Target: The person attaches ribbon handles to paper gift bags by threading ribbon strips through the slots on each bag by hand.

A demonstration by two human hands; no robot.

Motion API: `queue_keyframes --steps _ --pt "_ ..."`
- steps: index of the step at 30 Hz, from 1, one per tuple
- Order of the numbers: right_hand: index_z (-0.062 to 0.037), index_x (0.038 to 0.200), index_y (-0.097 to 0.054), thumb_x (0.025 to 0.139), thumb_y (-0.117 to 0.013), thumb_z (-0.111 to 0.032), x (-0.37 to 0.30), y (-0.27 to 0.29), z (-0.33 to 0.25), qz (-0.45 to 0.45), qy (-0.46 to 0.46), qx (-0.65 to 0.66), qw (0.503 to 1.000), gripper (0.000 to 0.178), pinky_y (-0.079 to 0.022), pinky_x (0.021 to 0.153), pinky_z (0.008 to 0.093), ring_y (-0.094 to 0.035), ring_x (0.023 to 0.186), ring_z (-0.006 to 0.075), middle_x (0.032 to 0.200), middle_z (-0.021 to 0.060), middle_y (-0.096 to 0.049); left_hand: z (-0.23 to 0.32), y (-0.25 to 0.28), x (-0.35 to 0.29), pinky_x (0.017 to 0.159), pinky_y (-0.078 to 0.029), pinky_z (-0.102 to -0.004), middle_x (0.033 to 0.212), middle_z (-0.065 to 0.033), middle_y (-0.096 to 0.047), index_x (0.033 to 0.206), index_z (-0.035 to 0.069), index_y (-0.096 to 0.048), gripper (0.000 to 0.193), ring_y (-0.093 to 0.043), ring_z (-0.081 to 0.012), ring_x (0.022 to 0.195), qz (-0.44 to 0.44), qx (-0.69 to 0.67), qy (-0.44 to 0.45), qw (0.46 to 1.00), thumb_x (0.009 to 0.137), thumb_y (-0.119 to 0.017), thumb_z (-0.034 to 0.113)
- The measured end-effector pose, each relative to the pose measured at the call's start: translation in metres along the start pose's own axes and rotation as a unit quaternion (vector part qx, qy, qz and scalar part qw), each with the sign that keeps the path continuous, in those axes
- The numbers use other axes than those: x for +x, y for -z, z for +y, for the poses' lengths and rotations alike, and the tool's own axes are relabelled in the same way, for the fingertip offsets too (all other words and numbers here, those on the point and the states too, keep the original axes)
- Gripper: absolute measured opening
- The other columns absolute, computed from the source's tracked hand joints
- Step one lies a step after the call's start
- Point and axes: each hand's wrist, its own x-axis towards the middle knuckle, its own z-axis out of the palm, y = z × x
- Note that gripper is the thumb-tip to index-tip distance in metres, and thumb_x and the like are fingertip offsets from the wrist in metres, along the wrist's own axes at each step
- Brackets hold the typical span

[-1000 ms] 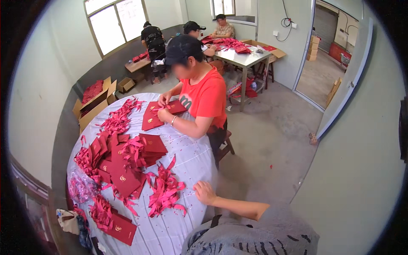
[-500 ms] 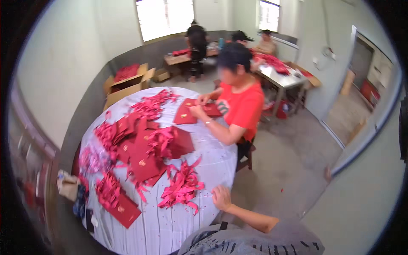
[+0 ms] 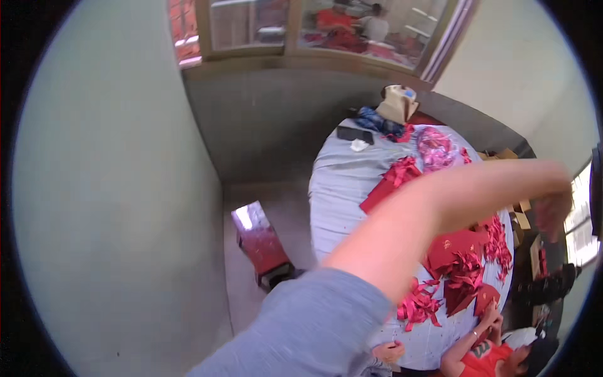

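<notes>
My left arm, in a grey-blue short sleeve, is raised across the view above the table. My left hand (image 3: 551, 210) hangs at the far right, smeared by motion, so its fingers do not show clearly. At the near edge of the round table (image 3: 333, 195), my right hand (image 3: 388, 352) has its fingers curled in; whether they hold anything is hidden. Close to it lies a heap of pink-red ribbons (image 3: 419, 306). Dark red folders (image 3: 455, 246) with more ribbons are spread beyond, partly behind my left arm.
A person in a red shirt (image 3: 480, 361) sits at the table's lower right. A dark red stool (image 3: 260, 242) stands left. A beige bag (image 3: 397, 103), a dark phone-like slab (image 3: 355, 135) and a plastic bag of pink ribbons (image 3: 434, 149) lie on the far side.
The view has swung left, toward the wall, window and stool. My left arm has come up across the view. My right hand stays by the table edge.
</notes>
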Motion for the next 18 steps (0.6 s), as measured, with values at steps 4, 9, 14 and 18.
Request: queue_keyframes --steps 4,9,14,18 --pt "-0.0043 0.086 -0.055 0.075 -0.052 -0.01 -0.04 0.021 -0.019 -0.094 0.117 0.031 0.988 0.013 -0.041 0.072 0.0439 -0.052 0.083 0.0366 0.086 0.016 -0.053 -0.095 0.089 0.0 0.081 -0.048 -0.0384 0.104 -0.0081 -0.066 0.103 0.013 -0.066 0.047 -0.06 -0.0188 0.096 0.054 -0.052 0.168 0.983 0.073 -0.072 0.049" --pt "-0.0051 0.087 -0.056 0.077 -0.052 -0.015 -0.017 0.042 0.002 -0.039 0.076 -0.049 0.995 0.014 -0.042 0.071 0.0456 -0.052 0.082 0.0368 0.087 0.0164 -0.054 -0.041 0.058 -0.014 0.08 -0.049 -0.0389 0.102 -0.0081 -0.066 0.103 0.012 -0.066 0.047 -0.06 -0.0195 0.095 0.064 0.0 0.145 0.987 0.074 -0.072 0.048" --pt "-0.006 0.087 -0.056 0.079 -0.053 -0.02 -0.03 0.026 -0.026 -0.026 0.077 -0.029 0.996 0.017 -0.042 0.071 0.0472 -0.052 0.082 0.037 0.088 0.0168 -0.054 -0.012 -0.018 -0.196 0.079 -0.05 -0.0394 0.101 -0.008 -0.066 0.103 0.012 -0.066 0.046 -0.06 -0.0201 0.094 0.094 0.077 0.229 0.966 0.074 -0.071 0.048" --pt "-0.0067 0.088 -0.056 0.08 -0.053 -0.024 -0.028 0.016 -0.041 0.011 0.063 -0.051 0.997 0.02 -0.042 0.07 0.0486 -0.052 0.082 0.0372 0.088 0.0171 -0.054 -0.033 -0.022 -0.25 0.078 -0.05 -0.0398 0.1 -0.008 -0.066 0.103 0.011 -0.066 0.046 -0.06 -0.0206 0.093 0.135 0.131 0.245 0.951 0.074 -0.071 0.047"
